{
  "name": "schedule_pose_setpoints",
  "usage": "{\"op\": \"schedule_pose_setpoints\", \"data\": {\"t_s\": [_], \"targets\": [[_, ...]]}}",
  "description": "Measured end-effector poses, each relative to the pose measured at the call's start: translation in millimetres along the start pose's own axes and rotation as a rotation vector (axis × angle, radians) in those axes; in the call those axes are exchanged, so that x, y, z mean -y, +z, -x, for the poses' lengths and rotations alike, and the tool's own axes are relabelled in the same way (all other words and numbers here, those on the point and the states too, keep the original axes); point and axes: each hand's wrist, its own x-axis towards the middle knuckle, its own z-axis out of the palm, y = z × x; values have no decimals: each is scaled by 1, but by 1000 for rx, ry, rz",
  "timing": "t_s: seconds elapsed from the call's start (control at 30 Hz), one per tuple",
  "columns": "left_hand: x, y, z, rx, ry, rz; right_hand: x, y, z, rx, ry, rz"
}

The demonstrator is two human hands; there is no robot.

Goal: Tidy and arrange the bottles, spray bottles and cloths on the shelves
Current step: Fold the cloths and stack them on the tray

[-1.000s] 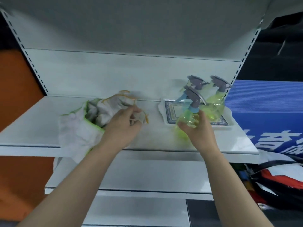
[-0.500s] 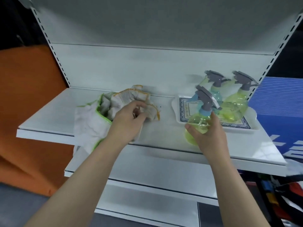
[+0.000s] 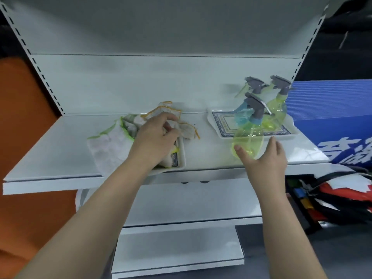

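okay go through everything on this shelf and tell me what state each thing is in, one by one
front spray bottle: tilted, off the tray
two rear spray bottles: upright on right tray
cloths: crumpled, unfolded
left tray: partly under cloths
left hand: gripping cloths
right hand: open around front bottle's base

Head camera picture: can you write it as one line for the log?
left hand: gripping cloths | right hand: open around front spray bottle | two spray bottles on tray | place: shelf

Shelf contents, head view.
White shelf (image 3: 60,141) carried 2 trays: left tray (image 3: 180,156) under crumpled cloths (image 3: 112,141), right tray (image 3: 223,125) under spray bottles (image 3: 278,109).
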Motion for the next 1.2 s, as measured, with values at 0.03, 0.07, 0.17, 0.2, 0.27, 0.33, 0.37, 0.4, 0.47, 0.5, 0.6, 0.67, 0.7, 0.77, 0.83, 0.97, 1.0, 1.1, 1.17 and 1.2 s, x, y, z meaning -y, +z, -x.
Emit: {"op": "schedule_pose_setpoints", "data": {"t_s": [0.03,0.07,0.17,0.2,0.27,0.33,0.37,0.4,0.47,0.5,0.6,0.67,0.7,0.77,0.83,0.97,1.0,1.1,1.17,1.2], "targets": [[6,-7,0,23,26,-8,7,4,12,-22,18,8],[10,-13,0,45,44,-25,12,9,21,-38,29,13],[28,-31,2,62,115,-77,31,23,50,-82,30,49],[33,-35,3,39,147,-124,38,26,56,-73,16,51],[44,-46,8,5,182,-261,58,34,70,15,-13,23],[55,-53,12,12,149,-403,78,48,78,150,-35,5],[59,-55,15,16,123,-460,86,56,79,197,-51,27],[64,-57,18,10,104,-505,91,66,80,232,-49,49],[72,-59,24,-16,79,-559,100,82,78,278,-7,68],[74,-59,27,-12,57,-572,103,88,77,297,4,87],[78,-58,29,65,-17,-626,108,95,73,308,-4,197],[81,-60,27,121,-62,-661,110,98,68,311,-40,230],[82,-61,25,145,-73,-669,111,98,66,310,-40,235],[85,-64,22,144,-94,-655,114,99,62,328,-33,214],[87,-69,17,102,-111,-602,118,99,58,386,-44,216],[86,-85,12,13,-173,-622,134,102,58,561,-133,212],[85,-89,12,-15,-188,-623,137,103,60,596,-158,209],[87,-101,9,-135,-233,-546,148,118,64,701,-287,289],[90,-107,9,-230,-255,-431,158,127,66,772,-394,393],[90,-110,8,-279,-267,-356,163,131,67,807,-445,441]]}}
